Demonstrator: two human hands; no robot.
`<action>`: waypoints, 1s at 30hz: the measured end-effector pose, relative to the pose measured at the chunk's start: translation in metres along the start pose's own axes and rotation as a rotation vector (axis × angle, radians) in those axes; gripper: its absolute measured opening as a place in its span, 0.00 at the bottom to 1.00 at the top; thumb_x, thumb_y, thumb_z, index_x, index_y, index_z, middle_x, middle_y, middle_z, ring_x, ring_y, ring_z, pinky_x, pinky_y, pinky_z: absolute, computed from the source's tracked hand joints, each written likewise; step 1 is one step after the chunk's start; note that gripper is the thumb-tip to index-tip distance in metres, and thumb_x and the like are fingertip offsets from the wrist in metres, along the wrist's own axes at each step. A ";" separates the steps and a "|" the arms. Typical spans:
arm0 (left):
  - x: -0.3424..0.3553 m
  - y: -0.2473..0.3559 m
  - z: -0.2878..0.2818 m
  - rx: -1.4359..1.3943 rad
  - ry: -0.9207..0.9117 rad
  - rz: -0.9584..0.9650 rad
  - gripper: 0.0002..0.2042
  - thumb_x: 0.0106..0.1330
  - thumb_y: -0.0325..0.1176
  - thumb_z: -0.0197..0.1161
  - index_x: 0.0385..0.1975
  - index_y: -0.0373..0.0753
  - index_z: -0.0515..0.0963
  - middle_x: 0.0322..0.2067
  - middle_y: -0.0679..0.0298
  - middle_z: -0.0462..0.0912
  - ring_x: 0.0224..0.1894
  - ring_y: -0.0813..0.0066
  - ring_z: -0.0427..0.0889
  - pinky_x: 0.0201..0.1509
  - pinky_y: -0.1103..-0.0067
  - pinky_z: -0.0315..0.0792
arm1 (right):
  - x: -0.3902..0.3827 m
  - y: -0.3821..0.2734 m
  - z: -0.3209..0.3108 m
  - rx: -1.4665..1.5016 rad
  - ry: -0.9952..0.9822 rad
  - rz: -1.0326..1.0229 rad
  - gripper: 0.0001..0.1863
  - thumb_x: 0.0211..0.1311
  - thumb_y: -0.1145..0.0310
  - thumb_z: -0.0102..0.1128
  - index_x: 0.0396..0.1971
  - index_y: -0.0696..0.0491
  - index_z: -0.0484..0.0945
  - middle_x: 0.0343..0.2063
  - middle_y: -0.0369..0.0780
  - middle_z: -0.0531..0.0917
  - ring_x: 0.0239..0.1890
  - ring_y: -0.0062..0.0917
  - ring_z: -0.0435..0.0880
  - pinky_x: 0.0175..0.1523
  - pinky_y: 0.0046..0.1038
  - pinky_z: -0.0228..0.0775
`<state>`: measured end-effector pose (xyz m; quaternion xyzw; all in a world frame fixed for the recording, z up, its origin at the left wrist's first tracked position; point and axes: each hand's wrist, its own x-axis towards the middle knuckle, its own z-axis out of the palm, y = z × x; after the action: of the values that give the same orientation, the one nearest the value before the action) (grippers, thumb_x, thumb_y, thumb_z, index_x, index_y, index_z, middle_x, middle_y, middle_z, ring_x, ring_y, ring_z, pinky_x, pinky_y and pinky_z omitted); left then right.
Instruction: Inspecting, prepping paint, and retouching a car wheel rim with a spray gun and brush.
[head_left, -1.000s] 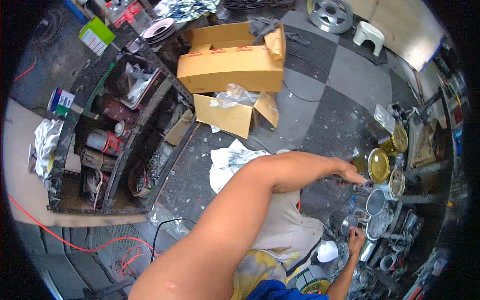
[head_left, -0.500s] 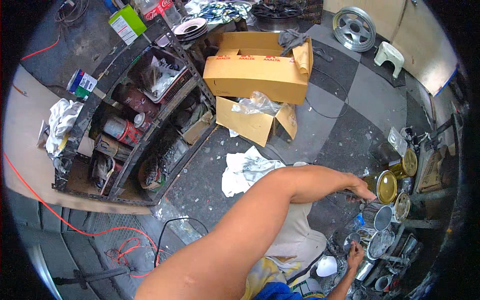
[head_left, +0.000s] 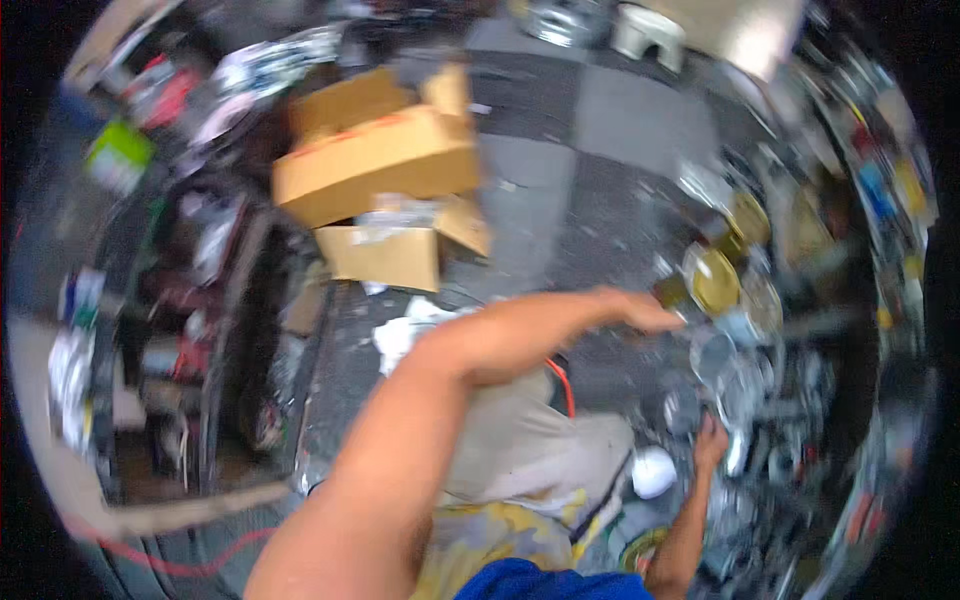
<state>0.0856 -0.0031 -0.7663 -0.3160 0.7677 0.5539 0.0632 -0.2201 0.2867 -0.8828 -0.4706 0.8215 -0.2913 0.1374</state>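
Motion smears much of the view. My left hand (head_left: 645, 312) reaches out on a bent arm beside a can with a gold-coloured top (head_left: 712, 280); its fingers are too blurred to read. Nearer to me, my right hand (head_left: 711, 442) is closed at the rim of a round grey disc (head_left: 683, 410), which looks like a lid or shallow cup. Beyond that hand stand open-looking grey tins (head_left: 713, 358). A round white object (head_left: 654, 472) lies left of my right forearm.
Open cardboard boxes (head_left: 380, 170) sit on the checkered floor, with a white cloth (head_left: 405, 332) nearer. A cluttered metal shelf (head_left: 225, 350) runs along the left. Containers and metal parts crowd the right. A white stool (head_left: 648, 35) stands far back.
The view has turned, so the boxes and shelf show further left and the cans higher. My left hand remains near the gold-topped can, and my right hand still holds the grey disc.
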 end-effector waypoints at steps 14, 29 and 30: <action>0.002 0.020 -0.002 -0.040 -0.217 -0.160 0.29 0.70 0.57 0.46 0.25 0.34 0.78 0.23 0.59 0.80 0.30 0.70 0.77 0.41 0.72 0.69 | -0.049 -0.062 0.067 0.039 0.257 0.306 0.59 0.40 0.57 0.84 0.71 0.51 0.55 0.58 0.55 0.69 0.61 0.52 0.67 0.68 0.47 0.60; 0.005 0.018 0.004 0.058 -0.245 -0.142 0.29 0.67 0.59 0.48 0.23 0.35 0.77 0.22 0.61 0.78 0.29 0.70 0.75 0.36 0.73 0.67 | -0.030 -0.138 -0.045 0.054 0.165 0.012 0.56 0.31 0.67 0.81 0.69 0.50 0.63 0.54 0.52 0.68 0.55 0.52 0.74 0.60 0.42 0.72; 0.005 0.023 0.007 0.060 -0.254 -0.132 0.29 0.67 0.59 0.48 0.23 0.35 0.77 0.22 0.61 0.78 0.29 0.70 0.75 0.36 0.73 0.67 | -0.030 -0.146 -0.068 0.045 0.173 0.019 0.56 0.31 0.67 0.81 0.69 0.50 0.63 0.54 0.52 0.68 0.55 0.52 0.74 0.60 0.42 0.72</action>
<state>0.0668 0.0052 -0.7527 -0.2909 0.7474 0.5609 0.2055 -0.1373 0.2796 -0.7421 -0.4328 0.8279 -0.3479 0.0792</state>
